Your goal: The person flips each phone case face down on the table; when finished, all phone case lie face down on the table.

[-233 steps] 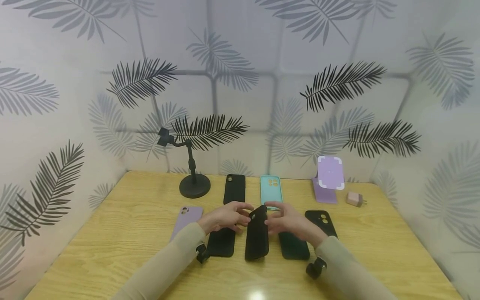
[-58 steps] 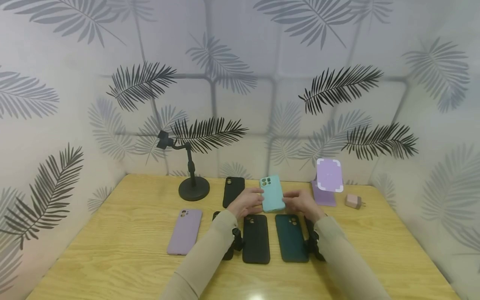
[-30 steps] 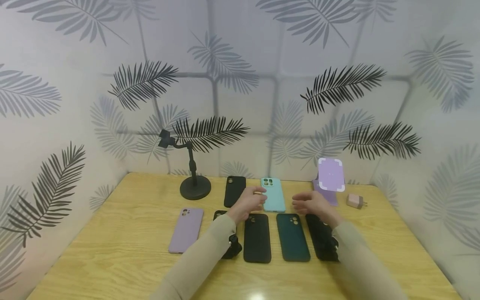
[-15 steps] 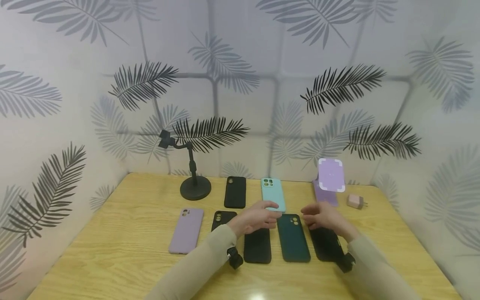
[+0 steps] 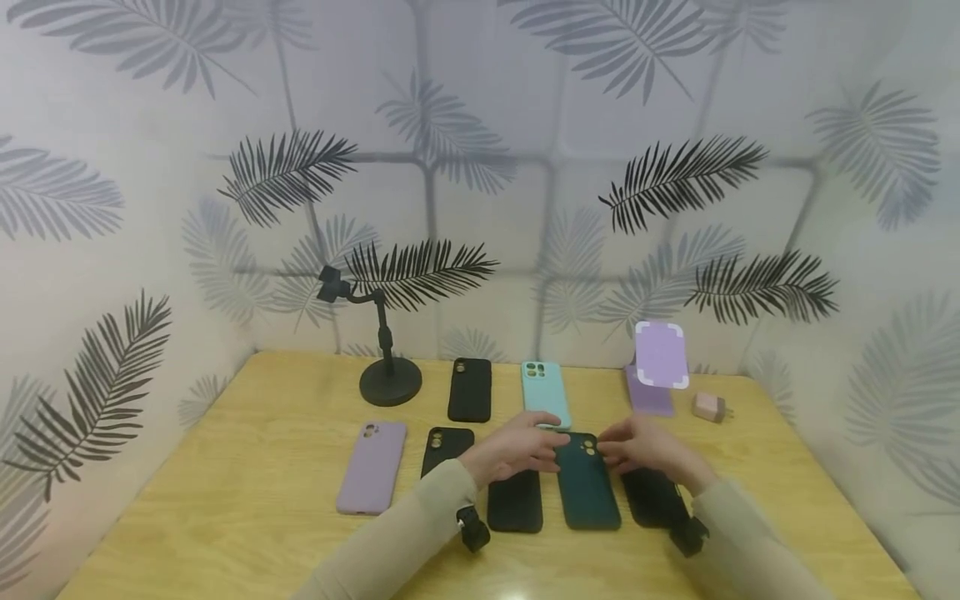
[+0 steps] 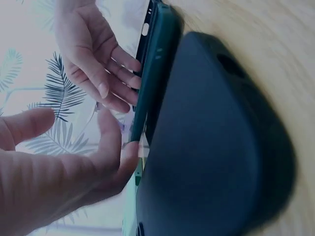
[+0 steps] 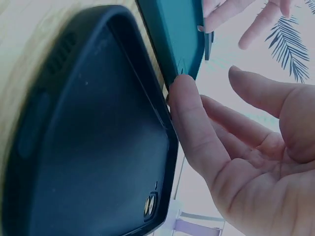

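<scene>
While both hands are meeting over the near row of phone cases, the left hand is resting its fingertips against the left edge of the dark green case near its camera end, and the right hand is touching the same case from the right side. Neither grip is closing round anything: in the left wrist view the left hand's fingers are lying straight with a tip against the case's rim, and in the right wrist view the right hand's fingers are stretching out, one tip pressing on the green case's edge. The dark green case is lying flat on the wooden bench, camera cutout away from the person, between a black case partly under the left hand and another black case partly under the right wrist. Further left in that row a third black case and a lilac case are lying face down. Behind them a black case and a mint case are sitting side by side, well apart from a black stand on the left, with a lilac phone holder and a small pink charger on the right.
</scene>
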The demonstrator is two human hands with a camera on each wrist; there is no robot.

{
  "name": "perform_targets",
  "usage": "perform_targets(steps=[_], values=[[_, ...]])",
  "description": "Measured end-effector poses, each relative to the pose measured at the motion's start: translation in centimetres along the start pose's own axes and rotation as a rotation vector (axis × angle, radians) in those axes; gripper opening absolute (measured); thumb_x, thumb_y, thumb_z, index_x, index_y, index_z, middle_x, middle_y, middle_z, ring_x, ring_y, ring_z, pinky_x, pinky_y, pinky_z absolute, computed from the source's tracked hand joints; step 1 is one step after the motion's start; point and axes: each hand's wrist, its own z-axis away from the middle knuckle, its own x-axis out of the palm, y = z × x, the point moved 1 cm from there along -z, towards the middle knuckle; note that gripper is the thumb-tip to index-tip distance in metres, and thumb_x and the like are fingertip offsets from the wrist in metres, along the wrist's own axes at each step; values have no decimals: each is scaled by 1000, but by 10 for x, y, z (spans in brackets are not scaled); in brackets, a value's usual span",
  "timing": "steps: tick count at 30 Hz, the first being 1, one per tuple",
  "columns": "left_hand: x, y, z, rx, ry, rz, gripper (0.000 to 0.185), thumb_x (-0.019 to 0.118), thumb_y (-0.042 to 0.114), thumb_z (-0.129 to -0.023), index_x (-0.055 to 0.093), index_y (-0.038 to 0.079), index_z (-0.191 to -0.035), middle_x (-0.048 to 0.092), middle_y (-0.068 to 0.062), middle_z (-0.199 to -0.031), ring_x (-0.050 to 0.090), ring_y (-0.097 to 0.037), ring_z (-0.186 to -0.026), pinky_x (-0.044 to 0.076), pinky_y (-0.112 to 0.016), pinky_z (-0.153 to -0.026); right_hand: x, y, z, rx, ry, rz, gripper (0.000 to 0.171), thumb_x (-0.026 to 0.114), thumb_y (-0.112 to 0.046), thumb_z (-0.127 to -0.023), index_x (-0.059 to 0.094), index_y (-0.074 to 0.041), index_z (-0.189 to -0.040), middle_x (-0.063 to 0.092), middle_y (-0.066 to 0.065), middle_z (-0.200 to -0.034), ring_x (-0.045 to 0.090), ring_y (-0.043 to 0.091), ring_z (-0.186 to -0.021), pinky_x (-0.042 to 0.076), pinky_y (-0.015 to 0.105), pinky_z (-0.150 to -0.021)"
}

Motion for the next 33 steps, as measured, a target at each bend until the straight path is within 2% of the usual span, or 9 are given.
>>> perform_targets(steps=[7,10,13,16,19,22,25,29,33], values=[[2,-4,-4,39,66,68,61,62,10,-96,33,1,-148,51,-22,-134,55,-33,-121,52,-47,-96,7,1,-1,23,-24,-52,41,57,-17,-100,58,16,-123,70,26,-109,71,30,-96,60,42,-82],[4,-6,-7,58,74,43,59,62,6,-95,34,0,-147,54,-22,-131,62,-26,-108,55,-43,-91,11,-1,-2,34,-41,-77,45,54,-26,-102,59,13,-125,69,24,-112,71,30,-99,59,42,-84],[8,-7,-9,75,75,11,57,62,5,-94,37,1,-145,53,-23,-133,65,-24,-104,56,-42,-89,14,-4,-3,37,-71,-137,53,48,-33,-104,55,14,-128,65,27,-120,69,32,-105,58,44,-87],[11,-7,-10,87,52,2,56,62,5,-95,39,3,-146,51,-25,-137,65,-27,-110,55,-45,-94,15,-4,-4,42,-98,-214,60,45,-38,-105,50,14,-133,62,30,-125,67,32,-109,57,45,-90],[14,-6,-11,93,6,5,54,60,3,-96,41,4,-146,50,-24,-139,64,-30,-113,54,-47,-96,15,-4,-3,44,-117,-279,63,48,-40,-103,44,13,-138,62,29,-126,67,32,-109,56,46,-92],[15,-8,-11,80,-37,-18,52,58,2,-96,42,4,-146,51,-24,-138,64,-30,-114,53,-48,-96,15,0,-2,29,-115,-313,64,52,-35,-102,39,13,-142,64,26,-123,69,30,-106,57,46,-90],[15,-9,-9,44,-53,-55,52,59,2,-96,43,4,-145,50,-24,-138,61,-31,-117,53,-48,-97,11,4,-1,11,-91,-343,61,56,-27,-101,37,14,-142,68,22,-117,70,27,-101,59,43,-86],[13,-10,-7,7,-50,-79,52,59,4,-96,43,4,-145,47,-24,-142,56,-33,-124,51,-49,-99,3,7,1,9,-41,-307,58,58,-19,-99,37,16,-140,70,16,-110,71,20,-91,61,37,-78],[10,-8,-7,-2,-51,-89,52,59,5,-97,41,4,-146,48,-23,-142,54,-34,-126,52,-49,-98,-3,9,4,23,28,-181,57,61,-14,-97,39,19,-138,69,17,-106,68,15,-78,61,34,-70]])
